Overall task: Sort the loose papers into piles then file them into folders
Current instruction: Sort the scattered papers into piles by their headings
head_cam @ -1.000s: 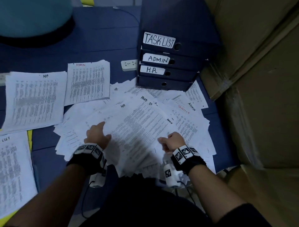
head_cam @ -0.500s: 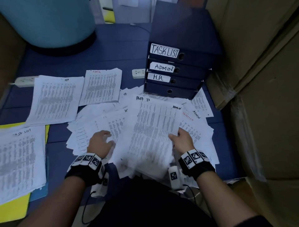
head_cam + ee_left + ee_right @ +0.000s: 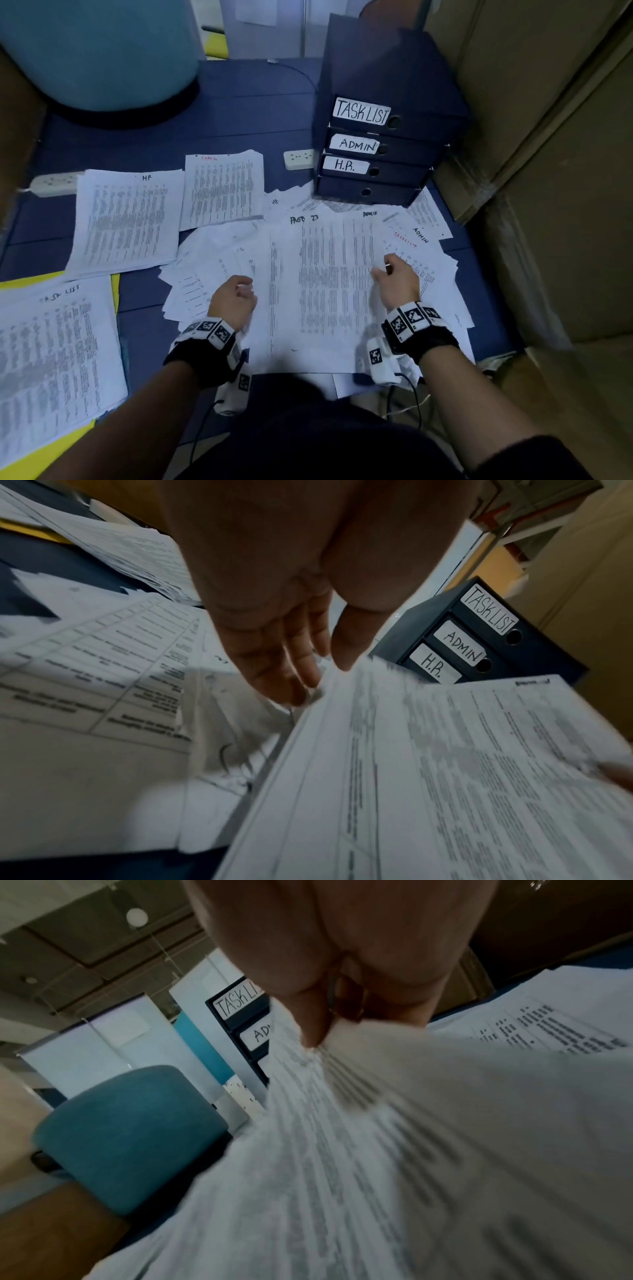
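Navy box folders (image 3: 383, 150) stacked four high at back right on the blue floor mat (image 3: 239, 113), spines facing the person; top three labelled TASK LIST, ADMIN, H.R., bottom one unlabelled; all shut, contents not visible. Loose papers (image 3: 212, 274) fanned in a messy heap just in front of the stack, some sheets touching its base. Right hand (image 3: 397, 284) pinches the right edge of the top sheet (image 3: 325, 284), headed "PAGE 23", thumb on top and fingers under; the right wrist view shows that sheet lifted off the heap and blurred. Left hand (image 3: 234, 299) hangs released over the heap at the sheet's left edge, fingers loosely extended in the left wrist view, grasping nothing. Sorted piles sit to the left, apart from the heap: HR pile (image 3: 126, 219), ADMIN pile (image 3: 222, 188) just beside it, TASK LIST pile (image 3: 51, 349) nearest the person, lying on a yellow folder (image 3: 115, 286). White power strip (image 3: 51, 183) partly under the HR pile's far corner; a second socket block (image 3: 298, 159) beside the folder stack. Teal stool (image 3: 99, 51) at back left, cardboard boxes (image 3: 548, 171) along the right.
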Motion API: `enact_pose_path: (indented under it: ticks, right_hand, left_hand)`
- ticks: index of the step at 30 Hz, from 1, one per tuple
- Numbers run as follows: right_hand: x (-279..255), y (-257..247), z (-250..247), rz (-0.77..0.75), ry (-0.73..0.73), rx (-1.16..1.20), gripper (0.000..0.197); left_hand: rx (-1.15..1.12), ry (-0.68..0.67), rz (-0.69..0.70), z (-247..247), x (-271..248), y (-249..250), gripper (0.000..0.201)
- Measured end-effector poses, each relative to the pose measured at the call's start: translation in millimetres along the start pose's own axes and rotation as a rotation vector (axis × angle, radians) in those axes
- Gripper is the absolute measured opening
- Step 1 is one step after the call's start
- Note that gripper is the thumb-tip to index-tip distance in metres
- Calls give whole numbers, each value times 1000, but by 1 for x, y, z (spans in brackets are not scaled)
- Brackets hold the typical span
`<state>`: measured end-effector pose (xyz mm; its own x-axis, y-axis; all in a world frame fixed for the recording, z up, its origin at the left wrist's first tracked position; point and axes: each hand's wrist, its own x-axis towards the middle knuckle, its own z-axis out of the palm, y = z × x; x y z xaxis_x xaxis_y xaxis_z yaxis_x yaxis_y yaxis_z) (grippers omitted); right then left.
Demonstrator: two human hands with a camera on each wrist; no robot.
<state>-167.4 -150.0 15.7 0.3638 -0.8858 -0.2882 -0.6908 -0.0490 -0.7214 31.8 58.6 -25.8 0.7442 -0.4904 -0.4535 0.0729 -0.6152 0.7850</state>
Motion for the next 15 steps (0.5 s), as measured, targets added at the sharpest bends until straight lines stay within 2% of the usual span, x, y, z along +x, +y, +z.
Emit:
enact_pose_path:
  ticks: [2,6,8,11,13,15]
  right_hand:
    - [-4,0,-2,-40,23,29,8]
    - [-12,-1,-11,-104,-4,187,18]
    - [-14,-4,-13,-99,-45,346,15]
    - [-17,-11,-13,-59,-169,646,20]
    - [-16,-17,-12,-53,-234,758,20]
    - [-13,-19,-11,-25,-262,785,19]
  left_hand:
    - [-32,-7,-4,1,4,-2,36]
    - [-58,-71,28,3,1,16,46]
    - [-108,-139,41,4,-3,30,59]
    - [-178,-221,58,6,-10,45,73]
    - [-191,-217,118,7,-13,49,69]
    - [-221,-195,146,5,-14,52,53]
